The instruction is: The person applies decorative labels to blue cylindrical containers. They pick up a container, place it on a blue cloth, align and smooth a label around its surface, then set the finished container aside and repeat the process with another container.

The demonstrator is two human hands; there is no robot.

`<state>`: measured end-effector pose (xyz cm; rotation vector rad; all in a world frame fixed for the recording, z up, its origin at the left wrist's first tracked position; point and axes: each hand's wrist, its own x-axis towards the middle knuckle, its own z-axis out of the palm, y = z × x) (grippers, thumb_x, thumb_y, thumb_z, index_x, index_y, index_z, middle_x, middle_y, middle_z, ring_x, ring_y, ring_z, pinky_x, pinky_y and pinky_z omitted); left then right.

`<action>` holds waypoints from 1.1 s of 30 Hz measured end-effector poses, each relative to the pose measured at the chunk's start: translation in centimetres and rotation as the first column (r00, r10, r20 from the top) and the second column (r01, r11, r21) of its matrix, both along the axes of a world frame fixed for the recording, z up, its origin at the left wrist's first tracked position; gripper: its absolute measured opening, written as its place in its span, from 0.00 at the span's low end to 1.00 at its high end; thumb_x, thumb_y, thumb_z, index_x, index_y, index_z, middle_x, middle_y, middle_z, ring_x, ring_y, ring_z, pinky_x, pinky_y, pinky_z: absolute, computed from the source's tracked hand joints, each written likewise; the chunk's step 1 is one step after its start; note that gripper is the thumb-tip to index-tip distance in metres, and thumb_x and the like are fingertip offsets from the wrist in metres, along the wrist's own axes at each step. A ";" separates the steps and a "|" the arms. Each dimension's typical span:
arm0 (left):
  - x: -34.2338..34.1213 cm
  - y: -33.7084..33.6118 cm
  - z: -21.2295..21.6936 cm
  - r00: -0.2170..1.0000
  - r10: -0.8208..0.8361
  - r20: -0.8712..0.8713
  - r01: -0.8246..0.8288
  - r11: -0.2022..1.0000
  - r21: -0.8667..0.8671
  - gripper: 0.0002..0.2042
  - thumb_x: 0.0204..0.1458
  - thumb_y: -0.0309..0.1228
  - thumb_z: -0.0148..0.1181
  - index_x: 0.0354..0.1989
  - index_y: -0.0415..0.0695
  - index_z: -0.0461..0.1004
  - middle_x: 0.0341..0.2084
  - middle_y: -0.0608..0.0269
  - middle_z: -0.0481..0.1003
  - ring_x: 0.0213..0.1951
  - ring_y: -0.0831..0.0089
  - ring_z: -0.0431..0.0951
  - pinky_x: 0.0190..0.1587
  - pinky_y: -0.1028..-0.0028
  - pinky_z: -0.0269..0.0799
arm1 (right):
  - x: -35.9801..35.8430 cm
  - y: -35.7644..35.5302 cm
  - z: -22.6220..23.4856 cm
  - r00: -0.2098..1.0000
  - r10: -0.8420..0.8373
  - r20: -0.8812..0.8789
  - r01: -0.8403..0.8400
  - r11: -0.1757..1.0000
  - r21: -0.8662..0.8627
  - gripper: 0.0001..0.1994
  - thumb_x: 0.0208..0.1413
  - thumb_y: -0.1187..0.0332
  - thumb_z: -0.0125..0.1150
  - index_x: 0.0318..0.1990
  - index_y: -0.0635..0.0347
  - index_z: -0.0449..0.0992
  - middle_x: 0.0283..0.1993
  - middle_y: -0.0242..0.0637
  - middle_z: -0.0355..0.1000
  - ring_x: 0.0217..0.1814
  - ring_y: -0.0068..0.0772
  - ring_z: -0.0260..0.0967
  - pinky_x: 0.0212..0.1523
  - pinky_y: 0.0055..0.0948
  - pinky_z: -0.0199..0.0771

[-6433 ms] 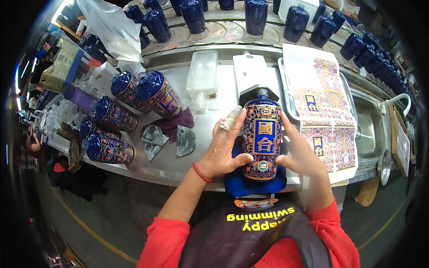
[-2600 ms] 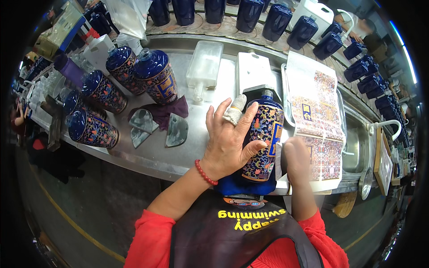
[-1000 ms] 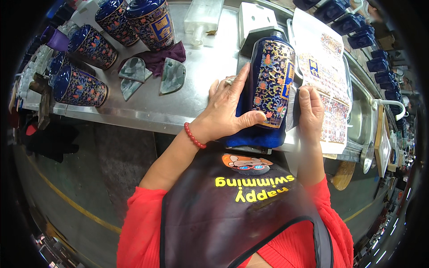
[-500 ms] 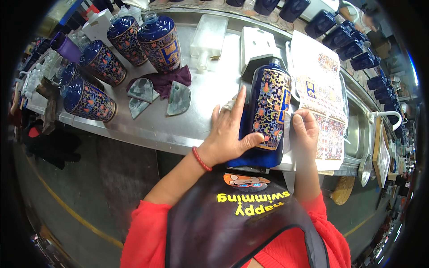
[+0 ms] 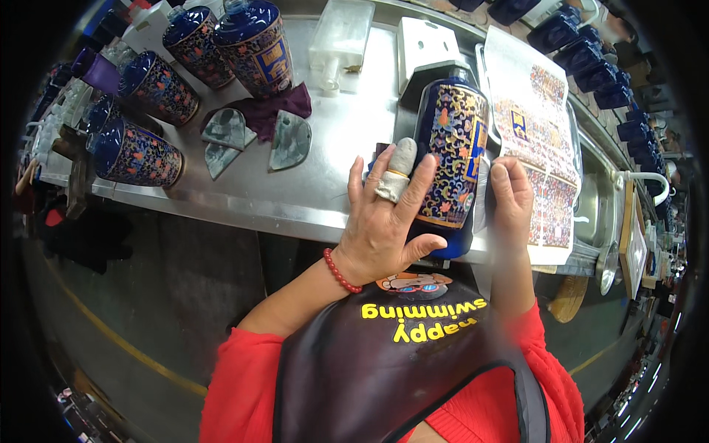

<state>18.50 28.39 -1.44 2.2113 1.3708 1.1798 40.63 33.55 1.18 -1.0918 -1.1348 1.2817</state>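
Observation:
A dark blue glass bottle (image 5: 450, 155) with a colourful floral decal lies tilted in front of me, its neck pointing away. My left hand (image 5: 384, 214) is open beside its left side, fingers spread and the index fingertip against the decal. One finger wears a grey finger cot (image 5: 402, 156) with a band round it. At the bottle's right side my right hand (image 5: 511, 193) is closed, thumb pressed to curled fingers. A thin pale film (image 5: 482, 196) shows between bottle and hand; its edge seems pinched there, partly hidden by the fingers.
Printed floral decal sheets (image 5: 543, 140) lie right of the bottle, near a sink (image 5: 588, 221). On the metal table (image 5: 295, 199), decorated bottles (image 5: 255, 52) stand left, with green scraper pieces (image 5: 290, 140), a purple cloth (image 5: 258, 114) and a clear bottle (image 5: 341, 40). A white block (image 5: 425, 44) is behind.
My left hand has turned and its fingers have spread, showing the finger cot; the thumb has come off the bottle's lower end. My right hand stays closed at the right side. The view has shifted slightly.

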 end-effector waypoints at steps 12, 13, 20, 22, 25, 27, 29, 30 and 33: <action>-0.8 -1.9 -1.4 0.985 0.003 -0.173 0.009 0.998 0.069 0.39 0.61 0.62 0.49 0.73 0.46 0.61 0.70 0.46 0.61 0.72 0.46 0.56 0.72 0.39 0.37 | -0.3 0.1 0.2 1.000 -0.015 -0.022 0.014 1.000 -0.022 0.05 0.70 0.68 0.58 0.42 0.59 0.73 0.36 0.23 0.72 0.35 0.10 0.65 0.37 0.14 0.67; -0.8 -2.0 -1.5 0.988 0.009 -0.155 0.002 0.998 0.067 0.39 0.62 0.62 0.49 0.73 0.46 0.61 0.70 0.46 0.61 0.72 0.46 0.56 0.72 0.39 0.37 | -0.3 0.1 0.2 0.999 -0.015 -0.028 0.015 1.000 -0.023 0.05 0.70 0.68 0.58 0.42 0.59 0.72 0.36 0.23 0.72 0.35 0.10 0.65 0.37 0.14 0.67; -0.8 -2.6 -2.1 0.992 -0.003 -0.123 0.013 0.997 0.082 0.36 0.61 0.59 0.52 0.73 0.55 0.62 0.71 0.54 0.62 0.72 0.49 0.56 0.68 0.34 0.39 | 0.2 0.1 -0.2 0.997 -0.010 -0.082 0.007 0.999 -0.033 0.04 0.68 0.70 0.59 0.43 0.59 0.72 0.36 0.25 0.73 0.35 0.11 0.67 0.37 0.15 0.69; -0.8 -2.5 -2.3 0.993 0.005 -0.121 0.003 0.998 0.068 0.38 0.61 0.61 0.50 0.74 0.50 0.61 0.70 0.50 0.63 0.71 0.46 0.57 0.70 0.37 0.37 | 0.5 0.1 -0.1 0.993 0.017 -0.113 -0.024 0.997 -0.068 0.04 0.67 0.71 0.59 0.44 0.59 0.72 0.36 0.26 0.73 0.36 0.12 0.69 0.37 0.15 0.69; -0.8 -2.4 -2.4 0.998 0.007 -0.063 -0.003 0.998 0.059 0.37 0.61 0.60 0.51 0.74 0.52 0.60 0.70 0.52 0.62 0.71 0.47 0.57 0.69 0.36 0.38 | 1.0 0.2 0.3 0.995 0.026 -0.094 -0.034 0.995 -0.094 0.06 0.63 0.73 0.59 0.45 0.60 0.71 0.37 0.28 0.74 0.36 0.14 0.70 0.37 0.16 0.71; -0.8 -2.4 -2.4 0.999 0.002 -0.052 0.001 0.998 0.055 0.37 0.60 0.59 0.53 0.75 0.55 0.59 0.71 0.54 0.62 0.71 0.47 0.56 0.68 0.34 0.39 | 1.2 0.2 0.5 0.997 0.027 -0.069 -0.033 0.995 -0.094 0.07 0.62 0.73 0.59 0.46 0.60 0.71 0.37 0.29 0.74 0.36 0.14 0.70 0.38 0.17 0.71; -0.9 -2.3 -2.3 0.997 -0.012 -0.079 0.016 0.999 0.048 0.37 0.60 0.60 0.53 0.75 0.55 0.59 0.71 0.54 0.62 0.72 0.47 0.55 0.68 0.34 0.39 | 1.3 0.2 0.5 0.997 0.028 -0.066 -0.034 0.995 -0.090 0.08 0.61 0.72 0.59 0.47 0.60 0.70 0.38 0.29 0.74 0.36 0.15 0.70 0.38 0.17 0.71; -0.9 -2.3 -2.3 0.996 -0.012 -0.085 0.016 0.999 0.045 0.37 0.60 0.60 0.53 0.75 0.55 0.59 0.71 0.54 0.62 0.72 0.47 0.55 0.68 0.33 0.39 | 1.4 0.2 0.5 0.997 0.028 -0.065 -0.034 0.996 -0.087 0.09 0.61 0.72 0.59 0.47 0.60 0.70 0.38 0.29 0.73 0.36 0.15 0.70 0.38 0.17 0.71; -0.9 -2.2 -2.2 0.997 -0.010 -0.070 0.012 0.999 0.037 0.38 0.60 0.60 0.53 0.75 0.53 0.58 0.70 0.54 0.63 0.71 0.47 0.56 0.68 0.33 0.39 | 1.5 0.0 0.3 0.998 0.019 -0.058 -0.023 0.997 -0.073 0.10 0.61 0.73 0.60 0.48 0.61 0.70 0.38 0.29 0.73 0.36 0.15 0.70 0.39 0.17 0.71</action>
